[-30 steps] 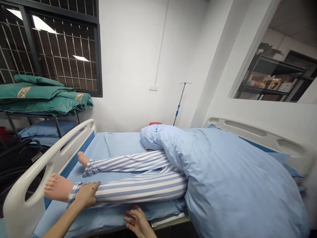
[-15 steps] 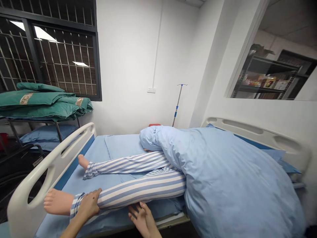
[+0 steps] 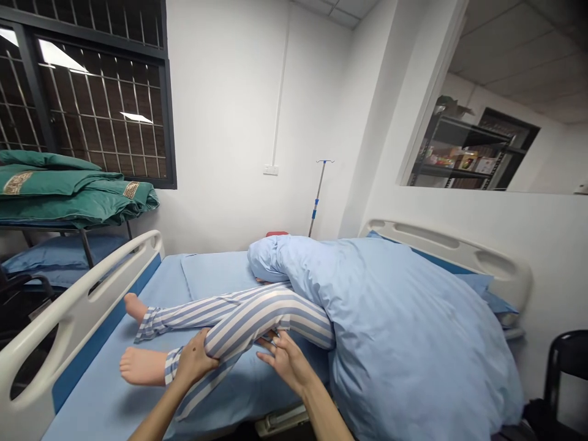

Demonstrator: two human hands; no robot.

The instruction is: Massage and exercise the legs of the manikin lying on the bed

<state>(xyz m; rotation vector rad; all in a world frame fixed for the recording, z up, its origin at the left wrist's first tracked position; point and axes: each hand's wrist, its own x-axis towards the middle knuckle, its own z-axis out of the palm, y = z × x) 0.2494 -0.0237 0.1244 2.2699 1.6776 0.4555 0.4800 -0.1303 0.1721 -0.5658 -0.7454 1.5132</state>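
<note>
While the green blankets point(image 3: 68, 193) are lying folded on a rack at the far left, under the barred window point(image 3: 87, 92), a blue pillow point(image 3: 50, 260) is sitting on the shelf beneath them. Next to that, the white footboard point(image 3: 68, 312) is standing along the left end of the bed point(image 3: 138, 392), whose blue sheet is showing bare around the feet. A dummy in striped pyjamas is lying on the mattress with its feet pointing left: the far leg point(image 3: 202, 309) is lying flat, and its bare foot is resting near the footboard. The near leg point(image 3: 248, 321) is being held bent, with the knee raised above the sheet and the bare foot point(image 3: 140, 366) resting just above the mattress. The left hand point(image 3: 193, 362) is wrapping around the shin just above the ankle cuff, its grip closing on the striped cloth. Just to the right of it, the right hand point(image 3: 285, 358) is reaching under the bent knee, fingers spread and pressing against the underside of the thigh; this grip is lying flat and open against the leg, not clenching it. Behind the knee, a drip stand point(image 3: 316, 196) is standing against the white wall. Further right, a pale blue quilt point(image 3: 390, 324) is covering the dummy from the hips up. Beyond it, the headboard point(image 3: 450, 251) is standing against the wall, and a black chair point(image 3: 567, 361) is showing at the right edge.
</note>
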